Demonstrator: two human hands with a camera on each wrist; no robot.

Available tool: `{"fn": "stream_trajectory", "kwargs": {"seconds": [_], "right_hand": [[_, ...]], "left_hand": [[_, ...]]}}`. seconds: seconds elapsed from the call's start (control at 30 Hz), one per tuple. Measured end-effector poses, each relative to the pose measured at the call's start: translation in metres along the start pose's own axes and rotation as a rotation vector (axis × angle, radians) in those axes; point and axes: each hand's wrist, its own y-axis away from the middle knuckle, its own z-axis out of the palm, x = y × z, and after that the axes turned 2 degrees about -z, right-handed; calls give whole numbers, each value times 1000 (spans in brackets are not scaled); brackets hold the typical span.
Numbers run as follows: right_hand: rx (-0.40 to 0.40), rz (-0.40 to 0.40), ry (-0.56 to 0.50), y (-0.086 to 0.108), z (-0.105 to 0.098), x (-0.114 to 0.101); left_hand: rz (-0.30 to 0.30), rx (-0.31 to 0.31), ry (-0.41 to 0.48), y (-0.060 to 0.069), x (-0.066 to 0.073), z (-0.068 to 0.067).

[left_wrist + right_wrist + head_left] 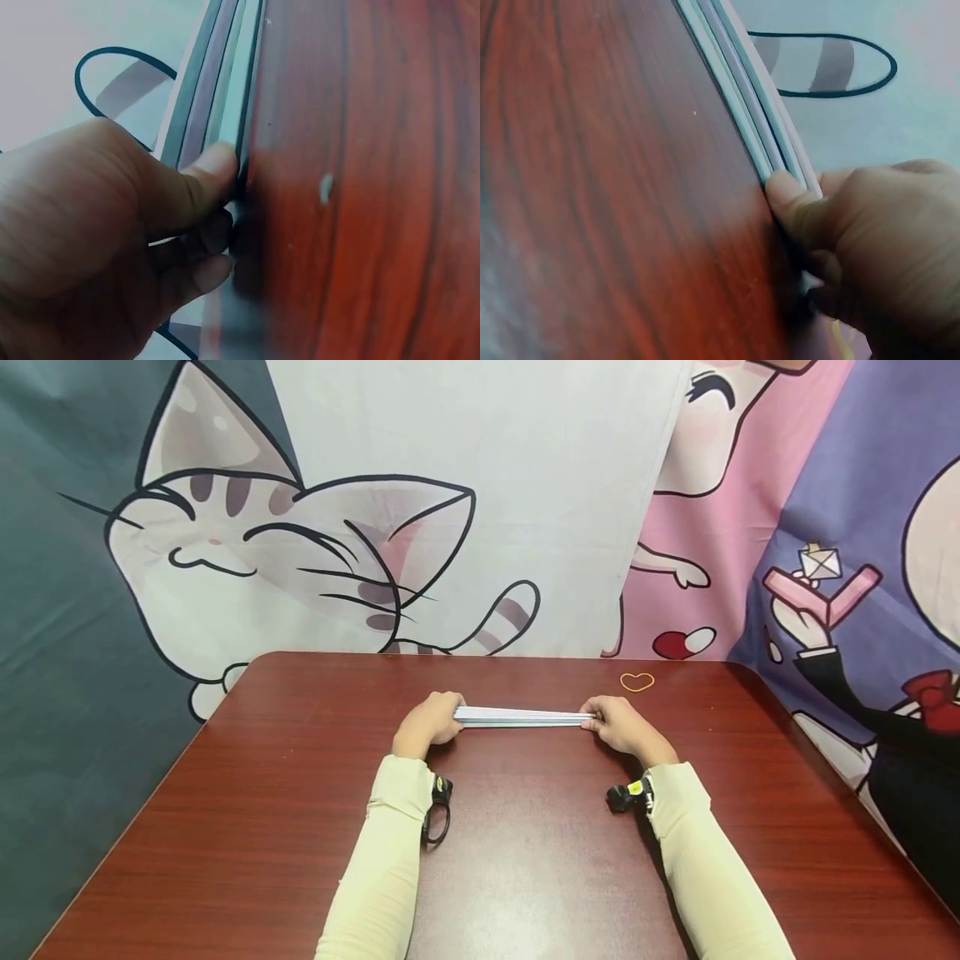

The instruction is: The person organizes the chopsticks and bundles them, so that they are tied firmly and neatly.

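Head view: reddish-brown wood-grain table (225,818) with rounded far corners, its near middle catching a patch of glare. Behind its far edge hangs a printed backdrop (570,510), grey-green, white, pink and violet, bearing a smiling cartoon cat (277,552) at left and cartoon figures at right. A layered stack (517,717) of pale, thin pieces lies crosswise near the far edge, between the left hand (429,722) and the right hand (618,724), each closed on one end. Both forearms wear pale sleeves (375,868), with a dark device at each wrist. A thin yellow loop (637,676), roughly heart-shaped, lies on the table beyond the right hand.

Left wrist view: the layers separate into grey-green, mauve and pale green bands, pinched between thumb and curled fingers; a pale speck (326,187) marks the wood. Right wrist view: the thumb (787,191) presses the stack's near edge, the fingers partly hidden. Whether the stack touches the tabletop along its whole length cannot be told.
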Motion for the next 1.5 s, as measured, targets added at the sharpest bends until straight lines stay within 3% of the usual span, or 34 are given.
{"fn": "stream_trajectory", "kwargs": {"seconds": [0.13, 0.2, 0.37, 0.47, 0.67, 0.9, 1.13, 1.3, 1.5], "right_hand": [[11, -122, 85, 0, 0, -1], [20, -142, 103, 0, 1, -1], [18, -87, 82, 1, 4, 0], [-3, -49, 56, 0, 2, -1], [-40, 35, 2, 0, -1, 0], [-60, 23, 38, 0, -3, -5], [-100, 33, 38, 0, -6, -6], [-110, 37, -29, 3, -9, -7], [-117, 100, -278, 5, -21, -4]], "left_hand": [[9, 42, 49, -1, -3, 0], [18, 44, 123, -2, -4, 0], [17, 7, 358, -3, -6, 2], [0, 2, 435, -4, -9, 2], [-13, -14, 507, -6, -14, 3], [27, -52, 572, -5, -18, 3], [14, -92, 684, -1, -24, 1], [18, -123, 841, 3, -27, 4], [-2, -149, 982, 2, -24, -1]]}}
